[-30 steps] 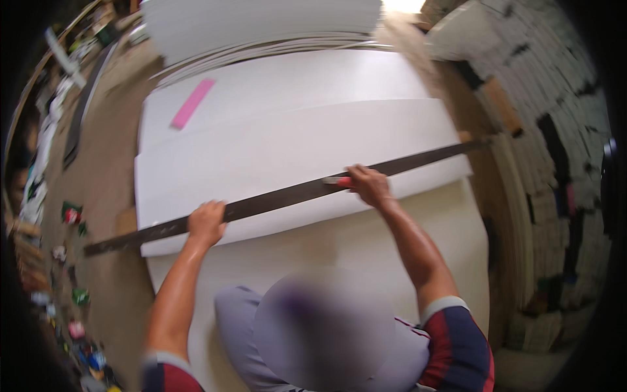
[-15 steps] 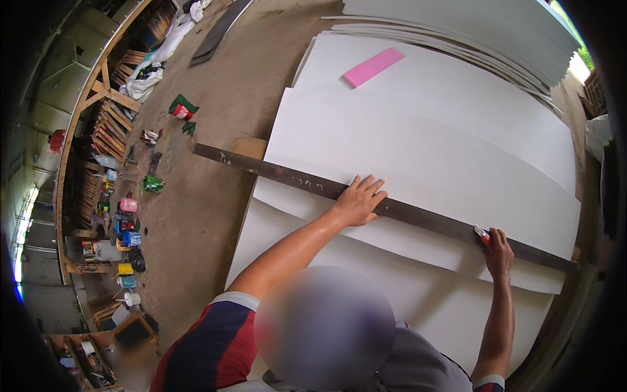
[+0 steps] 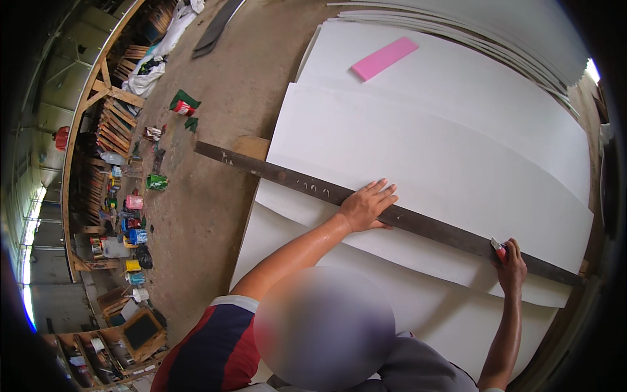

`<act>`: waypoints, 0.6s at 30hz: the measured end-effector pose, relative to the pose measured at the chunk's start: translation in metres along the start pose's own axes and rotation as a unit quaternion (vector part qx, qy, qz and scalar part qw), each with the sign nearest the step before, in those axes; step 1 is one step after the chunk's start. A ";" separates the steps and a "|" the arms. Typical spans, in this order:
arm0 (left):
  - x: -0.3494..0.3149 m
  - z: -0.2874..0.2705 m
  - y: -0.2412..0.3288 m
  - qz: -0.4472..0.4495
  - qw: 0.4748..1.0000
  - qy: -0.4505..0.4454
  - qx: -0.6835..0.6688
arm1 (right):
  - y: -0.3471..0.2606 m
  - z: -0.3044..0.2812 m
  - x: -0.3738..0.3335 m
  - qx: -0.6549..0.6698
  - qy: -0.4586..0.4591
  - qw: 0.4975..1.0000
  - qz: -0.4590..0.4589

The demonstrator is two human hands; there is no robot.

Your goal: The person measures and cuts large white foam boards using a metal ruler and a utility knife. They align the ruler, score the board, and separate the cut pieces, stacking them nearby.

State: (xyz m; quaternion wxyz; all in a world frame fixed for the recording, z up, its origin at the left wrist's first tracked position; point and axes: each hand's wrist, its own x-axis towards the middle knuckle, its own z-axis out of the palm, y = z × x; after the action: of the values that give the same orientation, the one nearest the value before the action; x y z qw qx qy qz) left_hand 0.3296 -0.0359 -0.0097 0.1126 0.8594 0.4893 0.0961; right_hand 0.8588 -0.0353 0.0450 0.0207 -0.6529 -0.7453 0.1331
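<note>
Head cam, L hand (image 3: 366,206) on strip (image 3: 437,229)

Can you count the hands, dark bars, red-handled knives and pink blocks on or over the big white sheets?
Bare left hand and bare right hand: 2
Long, flat, dark bar: 1
Red-handled utility knife: 1
Flat pink rectangular block: 1
Total: 5

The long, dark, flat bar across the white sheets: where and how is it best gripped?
Probably pinch its left end, coming from the left, across top and underside: there the flat bar sticks out beyond the white sheets, so both faces look reachable.
</note>
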 end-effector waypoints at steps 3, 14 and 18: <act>0.001 0.000 -0.001 0.001 1.000 0.016 -0.011 | 0.005 0.005 0.001 -0.009 0.001 1.000 0.001; 0.003 -0.001 -0.004 -0.001 0.998 0.034 -0.048 | 0.015 0.013 0.003 -0.009 0.001 1.000 -0.001; 0.006 -0.005 -0.003 -0.008 0.999 0.022 -0.048 | 0.017 0.016 0.004 -0.006 0.003 1.000 -0.001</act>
State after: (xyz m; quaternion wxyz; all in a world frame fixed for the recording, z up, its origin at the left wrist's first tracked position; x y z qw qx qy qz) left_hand 0.3294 -0.0288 -0.0056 0.1438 0.8469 0.4932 0.1374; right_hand 0.8715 -0.0326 0.0256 0.0193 -0.6525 -0.7469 0.1266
